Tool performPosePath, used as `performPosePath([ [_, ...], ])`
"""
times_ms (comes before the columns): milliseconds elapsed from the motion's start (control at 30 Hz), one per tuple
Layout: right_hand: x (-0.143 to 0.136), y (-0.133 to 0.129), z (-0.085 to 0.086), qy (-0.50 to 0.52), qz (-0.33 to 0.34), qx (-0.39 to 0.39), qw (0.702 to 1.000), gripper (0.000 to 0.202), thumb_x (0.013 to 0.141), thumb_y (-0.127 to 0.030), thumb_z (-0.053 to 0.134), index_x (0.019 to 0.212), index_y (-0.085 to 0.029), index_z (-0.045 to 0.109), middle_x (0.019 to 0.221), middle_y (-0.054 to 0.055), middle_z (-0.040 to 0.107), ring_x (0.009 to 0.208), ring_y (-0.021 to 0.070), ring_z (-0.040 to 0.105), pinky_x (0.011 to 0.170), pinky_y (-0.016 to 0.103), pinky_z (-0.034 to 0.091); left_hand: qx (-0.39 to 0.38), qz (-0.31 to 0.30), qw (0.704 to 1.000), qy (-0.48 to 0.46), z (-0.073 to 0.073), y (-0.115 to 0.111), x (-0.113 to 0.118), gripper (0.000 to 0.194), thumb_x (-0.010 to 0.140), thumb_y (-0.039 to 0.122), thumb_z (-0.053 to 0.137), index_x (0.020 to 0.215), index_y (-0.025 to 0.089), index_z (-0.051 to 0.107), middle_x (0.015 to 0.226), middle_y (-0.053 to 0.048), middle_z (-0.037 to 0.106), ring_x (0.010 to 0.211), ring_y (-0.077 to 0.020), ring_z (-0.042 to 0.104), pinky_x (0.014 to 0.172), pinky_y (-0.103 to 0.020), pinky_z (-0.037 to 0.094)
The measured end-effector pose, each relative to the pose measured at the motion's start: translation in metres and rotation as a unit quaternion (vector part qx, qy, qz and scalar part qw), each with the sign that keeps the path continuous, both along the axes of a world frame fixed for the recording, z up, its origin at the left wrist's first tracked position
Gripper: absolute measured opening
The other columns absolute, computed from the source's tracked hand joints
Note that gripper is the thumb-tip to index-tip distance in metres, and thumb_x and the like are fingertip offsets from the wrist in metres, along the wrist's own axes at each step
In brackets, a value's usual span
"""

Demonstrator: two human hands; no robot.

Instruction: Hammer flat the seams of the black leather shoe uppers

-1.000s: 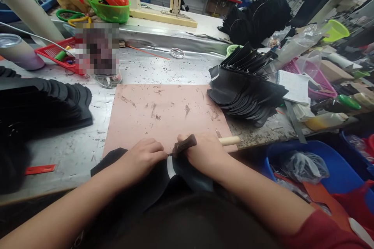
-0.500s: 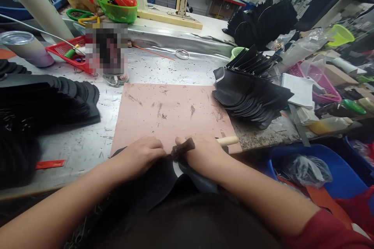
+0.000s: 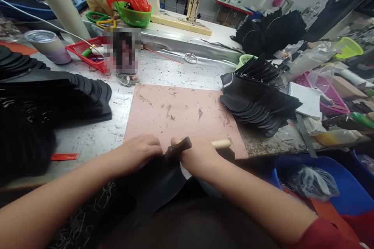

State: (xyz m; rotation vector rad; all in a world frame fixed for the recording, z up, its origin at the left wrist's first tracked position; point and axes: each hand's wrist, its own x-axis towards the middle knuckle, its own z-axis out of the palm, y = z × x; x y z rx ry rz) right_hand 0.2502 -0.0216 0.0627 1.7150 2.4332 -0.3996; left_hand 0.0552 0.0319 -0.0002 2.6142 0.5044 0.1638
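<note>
My right hand (image 3: 200, 155) is wrapped round a hammer (image 3: 182, 146). Its dark head sticks out on the thumb side and its pale wooden handle shows beyond the knuckles. Close beside it, my left hand (image 3: 140, 151) has its fingers bent down on a black leather piece (image 3: 160, 183) with a whitish strip. The leather hangs over the table's front edge towards my lap. Both hands are at the near edge of a pinkish board (image 3: 175, 105); the fingertips are hidden.
Stacks of black pieces lie at the left (image 3: 58, 89) and right (image 3: 257, 97) of the board. A red basket (image 3: 84, 48), a tumbler (image 3: 48, 46) and a green bowl (image 3: 133, 15) stand at the back left. Below on the right is a blue bin (image 3: 344, 186).
The view has shifted, so the table's things appear further right. My hands stay close together at the board's near edge, the hammer still in my right hand.
</note>
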Motion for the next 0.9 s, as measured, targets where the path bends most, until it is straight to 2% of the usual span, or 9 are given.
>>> performPosePath([
  [100, -0.006, 0.004, 0.001, -0.02, 0.008, -0.037, 0.999, 0.02, 0.074, -0.009, 0.045, 0.078, -0.018, 0.062, 0.072, 0.002, 0.066, 0.063, 0.0146, 0.058, 0.05, 0.025, 0.027, 0.008, 0.002, 1.0, 0.018, 0.001, 0.002, -0.006, 0.035, 0.084, 0.007, 0.034, 0.097, 0.025, 0.062, 0.085, -0.002, 0.056, 0.079, -0.0134, 0.05, 0.074, -0.025, 0.039],
  [233, -0.014, 0.007, -0.004, 0.01, 0.004, 0.008, 1.0, 0.021, 0.076, -0.014, 0.045, 0.086, -0.02, 0.061, 0.072, 0.001, 0.065, 0.062, 0.0145, 0.058, 0.049, 0.025, 0.025, -0.032, 0.003, 0.999, 0.013, 0.003, 0.006, -0.014, 0.032, 0.083, 0.008, 0.036, 0.094, 0.023, 0.062, 0.086, -0.003, 0.057, 0.079, -0.0135, 0.051, 0.073, -0.023, 0.04],
  [367, -0.02, 0.009, -0.008, -0.007, 0.012, -0.012, 1.0, 0.018, 0.072, -0.011, 0.046, 0.079, -0.02, 0.061, 0.069, 0.001, 0.065, 0.06, 0.0139, 0.057, 0.048, 0.025, 0.025, -0.027, 0.002, 0.999, 0.018, 0.004, 0.009, -0.022, 0.035, 0.081, 0.006, 0.039, 0.098, 0.026, 0.062, 0.086, -0.003, 0.056, 0.08, -0.0152, 0.051, 0.074, -0.024, 0.039],
  [467, -0.026, 0.011, -0.009, -0.003, 0.014, 0.012, 1.0, 0.02, 0.074, -0.013, 0.045, 0.084, -0.021, 0.061, 0.068, 0.001, 0.064, 0.061, 0.0143, 0.058, 0.047, 0.025, 0.024, -0.03, 0.005, 0.999, 0.024, 0.005, 0.009, -0.027, 0.034, 0.08, 0.004, 0.038, 0.094, 0.024, 0.062, 0.085, -0.003, 0.056, 0.08, -0.0147, 0.051, 0.073, -0.023, 0.039],
  [533, -0.03, 0.013, -0.01, -0.005, 0.026, 0.013, 1.0, 0.02, 0.075, -0.014, 0.044, 0.085, -0.021, 0.06, 0.068, 0.001, 0.064, 0.06, 0.0146, 0.058, 0.046, 0.025, 0.024, -0.018, 0.003, 1.0, 0.023, 0.007, 0.009, -0.031, 0.032, 0.081, 0.005, 0.037, 0.091, 0.022, 0.062, 0.085, -0.003, 0.057, 0.081, -0.0144, 0.051, 0.074, -0.022, 0.039],
  [633, -0.035, 0.015, -0.011, -0.013, 0.051, -0.005, 0.999, 0.019, 0.073, -0.011, 0.045, 0.078, -0.021, 0.061, 0.07, 0.0, 0.065, 0.062, 0.014, 0.058, 0.047, 0.025, 0.025, 0.005, 0.005, 0.999, 0.044, 0.009, 0.008, -0.037, 0.034, 0.083, 0.005, 0.035, 0.095, 0.024, 0.061, 0.089, -0.002, 0.057, 0.085, -0.014, 0.051, 0.077, -0.022, 0.038],
  [767, -0.042, 0.018, -0.011, -0.011, 0.048, 0.017, 0.999, 0.02, 0.077, -0.015, 0.044, 0.088, -0.02, 0.06, 0.068, 0.001, 0.064, 0.06, 0.0141, 0.057, 0.046, 0.025, 0.024, 0.022, 0.014, 0.999, 0.031, 0.008, 0.007, -0.044, 0.033, 0.085, 0.006, 0.033, 0.093, 0.022, 0.061, 0.088, -0.001, 0.058, 0.085, -0.0133, 0.051, 0.077, -0.021, 0.037],
  [900, -0.049, 0.021, -0.01, -0.035, 0.067, -0.01, 0.997, 0.019, 0.075, -0.012, 0.046, 0.084, -0.021, 0.061, 0.07, 0.001, 0.064, 0.061, 0.0137, 0.058, 0.047, 0.024, 0.025, 0.052, 0.018, 0.998, 0.031, 0.004, 0.008, -0.048, 0.03, 0.086, 0.008, 0.036, 0.09, 0.021, 0.062, 0.086, -0.002, 0.059, 0.082, -0.0143, 0.052, 0.074, -0.024, 0.039],
])
